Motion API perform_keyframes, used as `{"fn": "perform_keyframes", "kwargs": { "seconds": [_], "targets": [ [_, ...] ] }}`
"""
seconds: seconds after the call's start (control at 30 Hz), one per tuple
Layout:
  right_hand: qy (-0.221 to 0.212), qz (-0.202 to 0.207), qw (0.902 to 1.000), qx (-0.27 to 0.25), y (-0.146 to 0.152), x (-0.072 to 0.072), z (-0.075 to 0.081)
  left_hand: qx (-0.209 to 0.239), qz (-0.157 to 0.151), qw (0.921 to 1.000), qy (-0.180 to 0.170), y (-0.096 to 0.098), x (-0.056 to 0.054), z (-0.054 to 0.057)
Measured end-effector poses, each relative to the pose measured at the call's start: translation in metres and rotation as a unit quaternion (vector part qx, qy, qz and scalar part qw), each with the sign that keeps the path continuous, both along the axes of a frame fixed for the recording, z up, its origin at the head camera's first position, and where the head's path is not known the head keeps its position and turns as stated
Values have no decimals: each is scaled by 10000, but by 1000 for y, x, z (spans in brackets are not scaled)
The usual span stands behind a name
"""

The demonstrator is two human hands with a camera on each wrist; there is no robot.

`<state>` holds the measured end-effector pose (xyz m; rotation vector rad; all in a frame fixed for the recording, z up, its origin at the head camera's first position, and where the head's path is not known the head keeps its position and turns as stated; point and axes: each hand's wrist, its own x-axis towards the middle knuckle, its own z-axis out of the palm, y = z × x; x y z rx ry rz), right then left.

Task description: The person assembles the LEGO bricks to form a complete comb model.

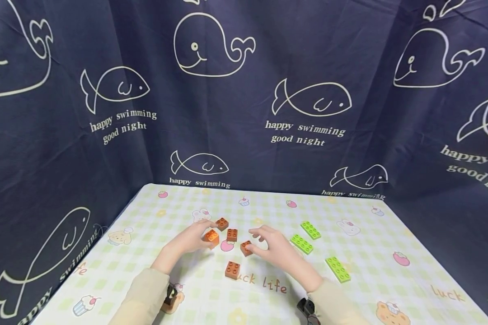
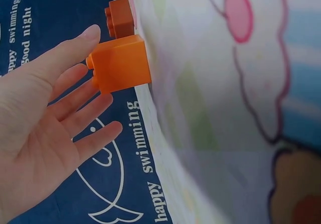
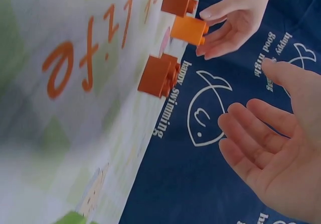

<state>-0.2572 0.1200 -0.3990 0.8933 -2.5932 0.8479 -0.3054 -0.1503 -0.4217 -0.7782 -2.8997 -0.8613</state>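
Note:
My left hand is at an orange toy building brick on the tablecloth. In the left wrist view its fingers are loosely spread, with the thumb tip right at the top edge of the orange brick. My right hand hovers by a brown four-stud brick, thumb overlapping it in the head view. The right wrist view shows this right hand with relaxed fingers, holding nothing, apart from the brown bricks. Between the hands sits another brown brick.
One brown brick lies farther back, and another brown brick is nearer the front. To the right lie three flat green bricks, the back one, the middle one and the front one. A dark blue curtain surrounds the table.

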Motion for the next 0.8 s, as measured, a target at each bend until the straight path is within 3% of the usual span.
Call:
{"fn": "perform_keyframes", "kwargs": {
  "seconds": [0.53,0.8],
  "targets": [
    [-709,263,9948,686,-25,4,-9,-53,49,10000,-69,-1,-3,-6],
    [-502,501,9935,886,-32,6,-15,-105,10,9999,1,-3,-5,-9]
  ]
}}
